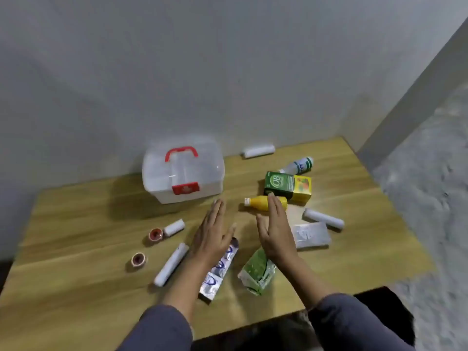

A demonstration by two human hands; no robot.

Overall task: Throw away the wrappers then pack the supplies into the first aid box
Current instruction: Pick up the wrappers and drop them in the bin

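A closed white first aid box [182,171] with a red handle and latch stands at the back of the wooden table [76,249]. My left hand [212,234] hovers flat and empty above a silver wrapper with blue print [219,271]. My right hand [276,231] is also flat and empty, over the gap between a yellow bottle [260,202] and a crumpled green wrapper [257,272]. Near them lie a green and yellow carton [288,186], a white bottle [300,165], a silver packet [310,234], several white bandage rolls [172,263] and two tape rolls [155,234].
The table stands against a grey wall, with a rough concrete floor [430,198] to the right. One bandage roll [258,150] lies by the wall behind the box. Another bandage roll [324,219] lies near the right side. The table's front edge is just under my forearms.
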